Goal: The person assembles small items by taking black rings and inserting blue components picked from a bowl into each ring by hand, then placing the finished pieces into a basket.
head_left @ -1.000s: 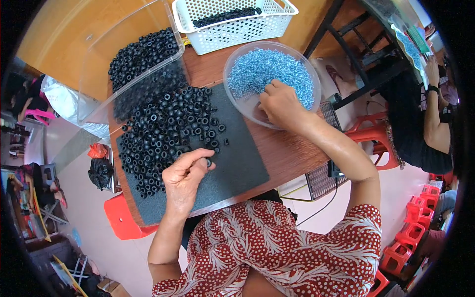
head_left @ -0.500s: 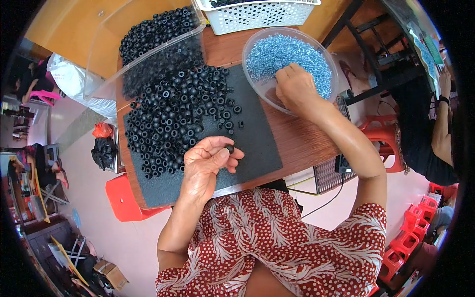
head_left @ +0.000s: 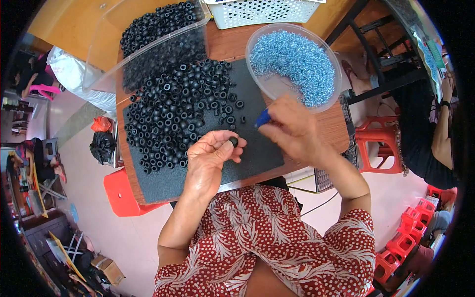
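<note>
Between the thumb and fingers of my left hand [head_left: 210,158] is a small round black plastic cap [head_left: 233,141], held above the front of the dark mat [head_left: 257,153]. My right hand [head_left: 292,128] is closed on a blue tool with a pointed end [head_left: 263,118], which points toward the left hand; most of it is hidden by the fingers. Many more black caps [head_left: 173,109] lie heaped on the mat, left of and beyond my left hand. A round clear tub [head_left: 263,85] of small shiny light-blue pieces [head_left: 292,59] stands just beyond my right hand.
At the back left, a clear bin [head_left: 148,62] of black caps leans over the heap. A white perforated basket [head_left: 262,14] stands at the far edge of the wooden table [head_left: 321,131]. Red stools [head_left: 378,143] flank the table, and another person [head_left: 420,119] sits at the right.
My right hand has left the tub and come back toward my left hand, and the blue tool now shows in it. My left hand still holds the black cap, slightly higher.
</note>
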Demonstrator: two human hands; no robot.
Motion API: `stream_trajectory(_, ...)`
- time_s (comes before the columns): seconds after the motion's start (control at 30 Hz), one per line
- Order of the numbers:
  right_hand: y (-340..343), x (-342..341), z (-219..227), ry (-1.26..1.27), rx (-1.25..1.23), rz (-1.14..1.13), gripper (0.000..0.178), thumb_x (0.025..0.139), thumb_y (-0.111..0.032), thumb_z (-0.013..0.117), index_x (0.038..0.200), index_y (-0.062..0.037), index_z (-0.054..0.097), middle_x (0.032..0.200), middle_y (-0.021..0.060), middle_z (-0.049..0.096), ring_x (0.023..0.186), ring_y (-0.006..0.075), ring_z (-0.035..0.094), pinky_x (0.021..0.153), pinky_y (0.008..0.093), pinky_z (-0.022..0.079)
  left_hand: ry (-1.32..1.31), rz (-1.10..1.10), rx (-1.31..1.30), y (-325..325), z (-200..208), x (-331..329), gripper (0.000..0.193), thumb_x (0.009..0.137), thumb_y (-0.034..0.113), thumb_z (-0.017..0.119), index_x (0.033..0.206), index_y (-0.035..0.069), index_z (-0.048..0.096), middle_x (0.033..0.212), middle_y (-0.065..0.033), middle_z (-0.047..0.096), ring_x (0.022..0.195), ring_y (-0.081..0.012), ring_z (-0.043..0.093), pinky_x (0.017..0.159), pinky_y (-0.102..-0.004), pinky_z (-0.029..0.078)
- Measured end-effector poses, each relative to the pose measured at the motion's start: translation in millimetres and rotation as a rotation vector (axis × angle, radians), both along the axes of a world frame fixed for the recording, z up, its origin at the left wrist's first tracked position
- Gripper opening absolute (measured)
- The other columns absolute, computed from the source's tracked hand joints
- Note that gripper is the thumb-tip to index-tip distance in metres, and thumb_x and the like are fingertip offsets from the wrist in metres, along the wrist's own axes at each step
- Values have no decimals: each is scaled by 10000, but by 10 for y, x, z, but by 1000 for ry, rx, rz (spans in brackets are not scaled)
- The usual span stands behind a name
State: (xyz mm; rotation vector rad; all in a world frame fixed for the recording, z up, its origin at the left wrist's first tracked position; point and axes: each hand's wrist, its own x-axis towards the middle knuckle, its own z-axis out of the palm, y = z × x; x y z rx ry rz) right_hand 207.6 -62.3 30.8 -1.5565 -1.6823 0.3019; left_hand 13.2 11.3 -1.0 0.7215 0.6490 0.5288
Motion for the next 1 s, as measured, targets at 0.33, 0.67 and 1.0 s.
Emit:
stream_trajectory(0.33,-19,-381,-143,232,58,38,151,688,-12,694,781,-27,577,718,80,547,650,245,502,566,330,401,25,100,109,-81,32,-13,189,855,5,570,1038,-35,587,857,-106,640,691,-145,603,588,-236,485)
stream_trajectory(0.67,8,-441,-139,186,82,45,172,648,-18,718,760,-24,589,701,74,551,628,229,502,550,318,395,59,92,229,-167,-10,-30,194,864,28,573,1047,-35,555,811,-74,625,646,-125,595,584,-233,486)
stream_trajectory(1.0,-13,-486,-154,80,115,39,167,647,-20,671,744,-13,535,732,115,525,690,295,500,571,371,424,-85,91,3,-197,-19,-40,208,878,65,565,1045,-55,530,885,-119,626,684,-194,635,606,-301,523)
